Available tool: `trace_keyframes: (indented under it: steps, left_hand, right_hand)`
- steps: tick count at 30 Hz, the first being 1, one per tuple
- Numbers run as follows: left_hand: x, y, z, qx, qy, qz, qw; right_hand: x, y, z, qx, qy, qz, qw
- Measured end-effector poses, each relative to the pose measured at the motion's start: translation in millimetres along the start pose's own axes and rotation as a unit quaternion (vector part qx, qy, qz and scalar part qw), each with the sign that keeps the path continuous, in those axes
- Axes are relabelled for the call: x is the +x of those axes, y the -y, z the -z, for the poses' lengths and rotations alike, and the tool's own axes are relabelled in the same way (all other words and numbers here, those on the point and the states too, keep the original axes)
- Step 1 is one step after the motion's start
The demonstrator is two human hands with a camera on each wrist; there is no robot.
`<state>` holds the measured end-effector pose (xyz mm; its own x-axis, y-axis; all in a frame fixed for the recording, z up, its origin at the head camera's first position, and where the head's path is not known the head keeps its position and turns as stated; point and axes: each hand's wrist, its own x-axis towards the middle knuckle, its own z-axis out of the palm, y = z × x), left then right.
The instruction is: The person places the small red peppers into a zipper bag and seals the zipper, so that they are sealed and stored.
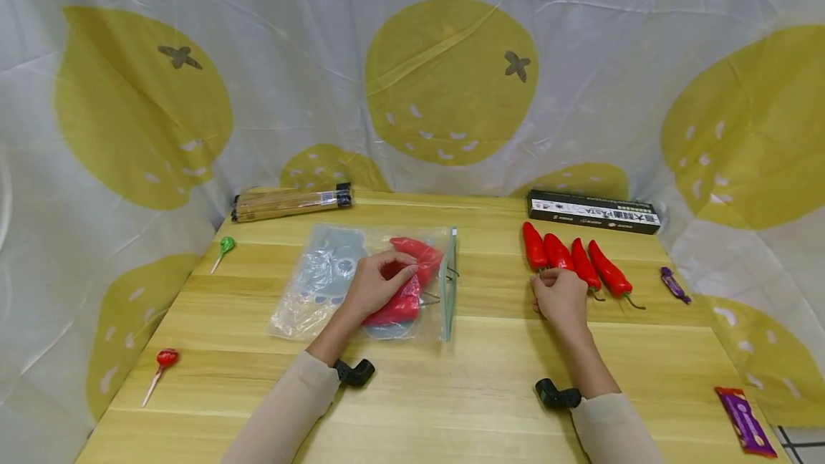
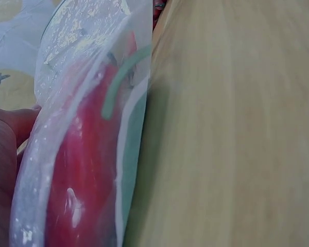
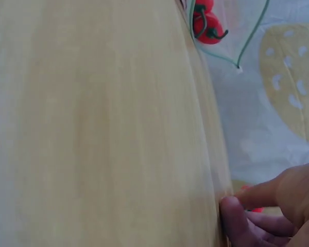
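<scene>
A clear zip bag (image 1: 303, 306) with a green-edged opening lies left of centre, with red chili peppers (image 1: 402, 306) inside. My left hand (image 1: 380, 288) pinches the bag's upper film between thumb and fingers; the left wrist view shows a chili pepper (image 2: 82, 170) through the raised plastic. To the right, several red chili peppers (image 1: 606, 267) lie in a row, stems toward me. My right hand (image 1: 562, 303) is at the near end of the leftmost chili pepper (image 1: 533, 245), fingertips pinching at its stem. It partly covers the neighbouring pepper. In the right wrist view, my right hand (image 3: 283, 206) hides most of this contact.
A bundle of wooden sticks (image 1: 290, 203) and a black pasta box (image 1: 593, 211) lie along the back. Green (image 1: 227, 244) and red (image 1: 167, 357) lollipops are at left. A small purple candy (image 1: 674, 285) and a purple packet (image 1: 745, 421) lie at right. A lemon-print cloth (image 1: 309, 77) surrounds the table.
</scene>
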<state>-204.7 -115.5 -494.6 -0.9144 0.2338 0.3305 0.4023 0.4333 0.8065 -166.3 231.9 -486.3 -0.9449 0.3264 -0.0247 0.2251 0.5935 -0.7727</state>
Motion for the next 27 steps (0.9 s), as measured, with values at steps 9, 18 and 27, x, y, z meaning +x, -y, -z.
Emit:
trace_keyframes:
  steps: [9, 18, 27]
  left_hand:
    - [0.0, -1.3, -2.3, -0.004, -0.004, -0.006, 1.0]
    - [-1.0, -9.3, -1.0, -0.018, -0.038, 0.044, 0.9982]
    - [0.3, -2.0, -3.0, -0.185, -0.046, 0.114, 0.975]
  right_hand:
    - [-9.2, 3.9, 11.0, 0.046, -0.035, 0.015, 0.998]
    - [-26.1, 16.4, 32.1, 0.145, 0.02, 0.059, 0.988]
    - [-39.0, 20.3, 32.1, 0.155, 0.101, 0.065, 0.98]
